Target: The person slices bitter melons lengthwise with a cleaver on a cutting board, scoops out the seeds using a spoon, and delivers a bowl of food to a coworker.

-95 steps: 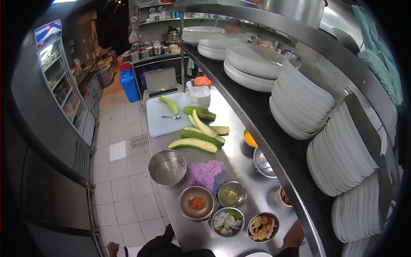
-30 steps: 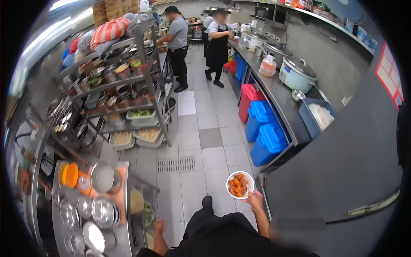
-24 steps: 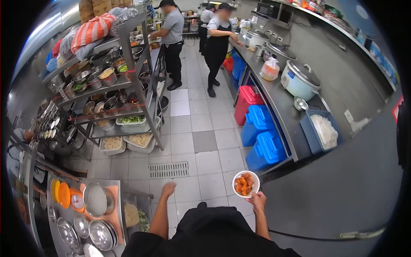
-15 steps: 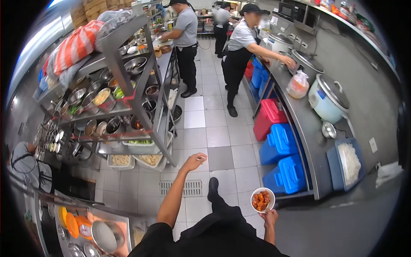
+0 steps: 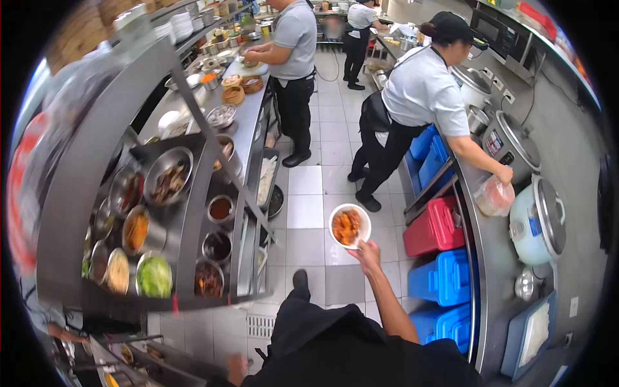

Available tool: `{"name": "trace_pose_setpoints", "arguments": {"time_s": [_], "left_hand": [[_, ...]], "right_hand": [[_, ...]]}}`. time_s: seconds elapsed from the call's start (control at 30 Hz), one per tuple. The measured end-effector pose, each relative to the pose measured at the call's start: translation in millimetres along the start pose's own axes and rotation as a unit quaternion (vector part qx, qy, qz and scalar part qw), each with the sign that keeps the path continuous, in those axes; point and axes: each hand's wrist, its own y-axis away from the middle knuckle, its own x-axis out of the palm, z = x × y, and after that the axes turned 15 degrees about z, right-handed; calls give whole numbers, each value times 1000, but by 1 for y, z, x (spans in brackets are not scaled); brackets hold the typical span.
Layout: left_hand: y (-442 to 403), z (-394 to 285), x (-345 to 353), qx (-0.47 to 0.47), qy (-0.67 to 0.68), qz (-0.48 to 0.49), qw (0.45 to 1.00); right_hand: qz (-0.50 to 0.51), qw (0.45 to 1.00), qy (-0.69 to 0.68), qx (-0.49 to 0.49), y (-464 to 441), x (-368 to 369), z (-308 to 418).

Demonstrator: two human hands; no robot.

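Note:
A white bowl (image 5: 335, 221) of reddish-orange food pieces is held out in front of me over the tiled floor. My right hand (image 5: 367, 256) grips its near rim, with the arm stretched forward. Low on the left, near my body, my left hand (image 5: 237, 367) hangs blurred, and its fingers cannot be made out. The metal rack on the left holds containers of food, among them a tin of shredded greens (image 5: 154, 276) and a bowl of dark pieces (image 5: 169, 177).
A person in a black cap (image 5: 422, 84) leans over the right counter (image 5: 493, 284), a hand on a plastic bag (image 5: 495, 195). Rice cookers (image 5: 538, 222) stand there, with blue bins (image 5: 442, 278) and a red bin (image 5: 435, 227) below. Another person (image 5: 293, 39) works at the left counter.
The rack and the people are nearer. My right hand has raised the bowl forward and left in view. My left hand has dropped back. The capped person now touches the plastic bag.

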Motion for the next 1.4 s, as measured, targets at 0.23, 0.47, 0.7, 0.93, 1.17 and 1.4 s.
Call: {"name": "trace_pose_setpoints", "arguments": {"time_s": [0.23, 0.47, 0.7, 0.93, 1.17, 1.4], "left_hand": [[-179, -68, -179, 10, 713, 183, 677], [-426, -98, -551, 194, 657, 34, 727], [-510, -182, -687, 243, 632, 75, 732], [-528, -208, -615, 96, 621, 272, 729], [-626, -276, -695, 110, 652, 280, 695], [-646, -385, -961, 260, 684, 44, 680]], "right_hand": [[30, 998, -15, 57, -180, 79, 36], [-34, 994, -17, 103, -261, 65, 82], [-122, 984, -12, 125, -370, -20, 142], [-222, 975, -6, -10, -505, -108, 240], [-289, 945, 41, -150, -647, -191, 428], [-249, 952, 1, -178, -824, -294, 610]]}}
